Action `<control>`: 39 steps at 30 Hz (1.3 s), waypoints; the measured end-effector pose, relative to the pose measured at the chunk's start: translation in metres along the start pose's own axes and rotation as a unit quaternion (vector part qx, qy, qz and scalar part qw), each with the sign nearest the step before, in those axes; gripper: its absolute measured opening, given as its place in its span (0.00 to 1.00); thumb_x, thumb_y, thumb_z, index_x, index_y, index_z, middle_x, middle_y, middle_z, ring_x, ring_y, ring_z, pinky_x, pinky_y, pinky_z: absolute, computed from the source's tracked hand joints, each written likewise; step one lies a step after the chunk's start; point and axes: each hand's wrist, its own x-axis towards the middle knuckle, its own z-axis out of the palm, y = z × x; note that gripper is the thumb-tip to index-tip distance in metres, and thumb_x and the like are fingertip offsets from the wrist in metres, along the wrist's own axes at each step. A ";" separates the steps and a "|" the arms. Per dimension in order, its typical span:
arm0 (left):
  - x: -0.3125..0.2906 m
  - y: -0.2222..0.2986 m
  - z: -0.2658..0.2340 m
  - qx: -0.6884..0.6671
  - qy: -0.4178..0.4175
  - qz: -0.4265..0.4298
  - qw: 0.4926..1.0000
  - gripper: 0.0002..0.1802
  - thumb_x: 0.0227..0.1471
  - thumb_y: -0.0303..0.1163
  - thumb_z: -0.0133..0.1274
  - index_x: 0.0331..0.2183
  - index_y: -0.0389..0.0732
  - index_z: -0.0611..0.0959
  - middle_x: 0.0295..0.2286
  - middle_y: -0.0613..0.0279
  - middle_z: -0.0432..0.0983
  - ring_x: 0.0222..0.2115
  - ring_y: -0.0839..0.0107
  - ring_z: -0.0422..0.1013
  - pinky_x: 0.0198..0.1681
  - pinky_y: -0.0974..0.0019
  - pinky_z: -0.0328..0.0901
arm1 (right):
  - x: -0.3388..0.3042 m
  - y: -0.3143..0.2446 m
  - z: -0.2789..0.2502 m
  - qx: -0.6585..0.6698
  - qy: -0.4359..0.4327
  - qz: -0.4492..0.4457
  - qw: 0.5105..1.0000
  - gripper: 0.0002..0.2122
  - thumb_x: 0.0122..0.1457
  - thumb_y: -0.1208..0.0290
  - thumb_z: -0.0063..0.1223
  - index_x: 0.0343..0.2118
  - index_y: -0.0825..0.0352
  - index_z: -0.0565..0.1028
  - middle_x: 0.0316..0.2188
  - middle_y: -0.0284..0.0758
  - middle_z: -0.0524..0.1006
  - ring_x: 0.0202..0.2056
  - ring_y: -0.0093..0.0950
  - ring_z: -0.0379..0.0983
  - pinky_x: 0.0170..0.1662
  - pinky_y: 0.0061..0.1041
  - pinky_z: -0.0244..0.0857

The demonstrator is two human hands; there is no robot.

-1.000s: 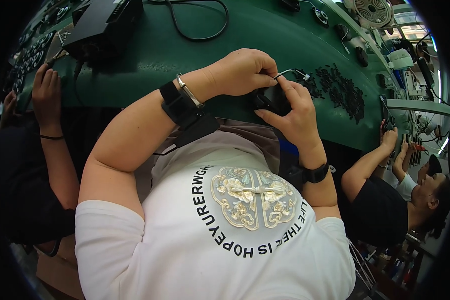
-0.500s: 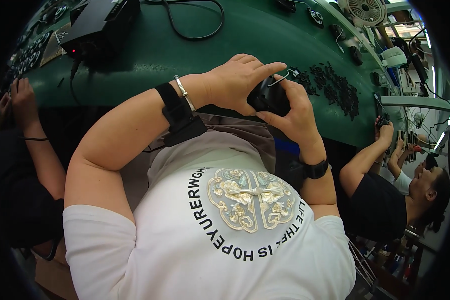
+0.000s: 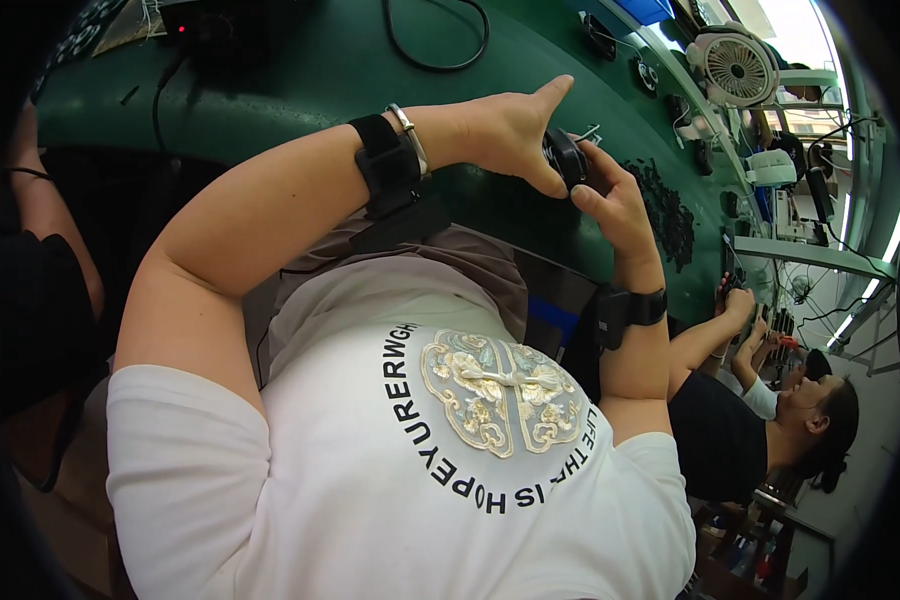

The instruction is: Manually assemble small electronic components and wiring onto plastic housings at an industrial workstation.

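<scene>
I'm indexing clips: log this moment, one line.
left hand: at black rounded device; right hand: holding it; nearby: small black pieces, green tabletop

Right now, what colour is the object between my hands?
The object is black, seen in the head view.

Downward head-worn fisheye view

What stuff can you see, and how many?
Rounded black device: one, black, upper middle.
Thin white wire: one, whitish, beside that device.
Smooth green workbench: one, green, upper half.
Small black parts: uncountable, black, upper right.
Boxy black unit: one, black, top left.
Looped black cable: one, black, top middle.
Round white fan: one, white, top right.
Other people: several, black or white clothes, sides.
White printed T-shirt: one, white, bottom middle.
Left hand: one, bare, beside the device.
Right hand: one, bare, holding the device.
</scene>
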 end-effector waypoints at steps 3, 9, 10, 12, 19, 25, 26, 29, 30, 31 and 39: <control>0.000 -0.018 0.009 0.088 0.034 0.043 0.995 0.65 0.33 0.41 0.68 0.64 0.32 0.47 0.41 0.46 0.74 0.45 0.53 0.71 0.51 0.58 0.63 | 0.001 -0.002 0.008 -0.206 0.019 -0.070 0.976 0.39 0.42 0.60 0.73 0.58 0.68 0.67 0.50 0.36 0.74 0.50 0.29 0.70 0.56 0.29 0.62; -0.011 -0.043 0.005 0.243 0.072 0.169 0.952 0.54 0.33 0.44 0.70 0.60 0.37 0.64 0.44 0.51 0.73 0.50 0.52 0.64 0.58 0.53 0.54 | -0.002 0.005 0.029 -0.412 0.095 -0.200 0.884 0.40 0.38 0.59 0.75 0.56 0.68 0.69 0.48 0.40 0.73 0.50 0.36 0.70 0.54 0.33 0.64; -0.009 -0.039 0.006 0.248 0.065 0.171 0.951 0.54 0.33 0.44 0.70 0.60 0.37 0.64 0.44 0.51 0.73 0.50 0.52 0.64 0.58 0.53 0.54 | -0.003 0.006 0.030 -0.410 0.100 -0.203 0.884 0.40 0.37 0.59 0.75 0.55 0.69 0.70 0.48 0.41 0.73 0.49 0.38 0.70 0.53 0.33 0.64; -0.005 -0.030 0.004 0.197 0.094 0.138 0.966 0.40 0.38 0.42 0.68 0.53 0.39 0.74 0.43 0.54 0.74 0.49 0.54 0.65 0.56 0.56 0.57 | -0.005 0.008 0.030 -0.408 0.107 -0.209 0.882 0.39 0.37 0.59 0.75 0.54 0.69 0.71 0.48 0.42 0.73 0.48 0.40 0.70 0.53 0.35 0.65; 0.010 -0.004 -0.003 0.096 0.050 0.049 0.993 0.15 0.48 0.35 0.63 0.38 0.40 0.83 0.37 0.61 0.78 0.40 0.69 0.71 0.45 0.67 0.65 | -0.005 0.002 0.029 -0.404 0.080 -0.221 0.884 0.36 0.39 0.62 0.74 0.53 0.70 0.72 0.48 0.43 0.72 0.49 0.41 0.69 0.53 0.34 0.65; 0.011 -0.014 -0.008 -0.091 0.002 -0.021 0.996 0.12 0.52 0.31 0.61 0.38 0.36 0.82 0.33 0.66 0.78 0.34 0.79 0.71 0.38 0.74 0.67 | -0.005 -0.008 0.024 -0.394 0.045 -0.198 0.896 0.36 0.39 0.65 0.73 0.54 0.69 0.72 0.49 0.43 0.72 0.50 0.41 0.68 0.53 0.34 0.65; 0.008 -0.018 -0.010 -0.090 0.002 -0.022 0.996 0.12 0.52 0.31 0.61 0.38 0.36 0.82 0.33 0.66 0.78 0.34 0.79 0.71 0.38 0.74 0.67 | -0.006 -0.008 0.026 -0.396 0.046 -0.196 0.896 0.36 0.39 0.65 0.73 0.55 0.68 0.71 0.49 0.43 0.72 0.50 0.40 0.68 0.53 0.34 0.65; -0.007 -0.020 -0.015 -0.079 0.107 0.022 0.991 0.16 0.50 0.34 0.60 0.39 0.35 0.81 0.32 0.61 0.79 0.34 0.74 0.74 0.38 0.69 0.69 | -0.007 -0.009 0.026 -0.399 0.046 -0.188 0.896 0.37 0.39 0.65 0.73 0.56 0.67 0.71 0.50 0.42 0.72 0.50 0.40 0.68 0.53 0.34 0.64; -0.011 -0.020 -0.015 -0.079 0.106 0.021 0.991 0.16 0.50 0.34 0.60 0.39 0.35 0.81 0.32 0.61 0.79 0.34 0.74 0.74 0.38 0.69 0.69 | -0.006 -0.011 0.024 -0.400 0.037 -0.187 0.896 0.37 0.38 0.66 0.73 0.56 0.66 0.71 0.50 0.42 0.72 0.50 0.40 0.68 0.53 0.34 0.64; -0.016 -0.020 -0.015 -0.071 0.111 0.021 0.991 0.16 0.50 0.34 0.60 0.40 0.35 0.81 0.32 0.61 0.79 0.34 0.73 0.74 0.39 0.69 0.69 | -0.006 -0.011 0.022 -0.402 0.028 -0.185 0.896 0.37 0.38 0.66 0.73 0.56 0.66 0.71 0.50 0.42 0.71 0.50 0.40 0.67 0.53 0.34 0.64; -0.042 -0.013 -0.004 0.014 0.151 0.015 0.988 0.13 0.50 0.28 0.59 0.40 0.38 0.82 0.33 0.63 0.77 0.37 0.71 0.72 0.44 0.67 0.67 | -0.001 -0.016 0.021 -0.421 0.016 -0.171 0.891 0.37 0.37 0.67 0.73 0.56 0.65 0.71 0.51 0.42 0.71 0.50 0.40 0.68 0.53 0.35 0.64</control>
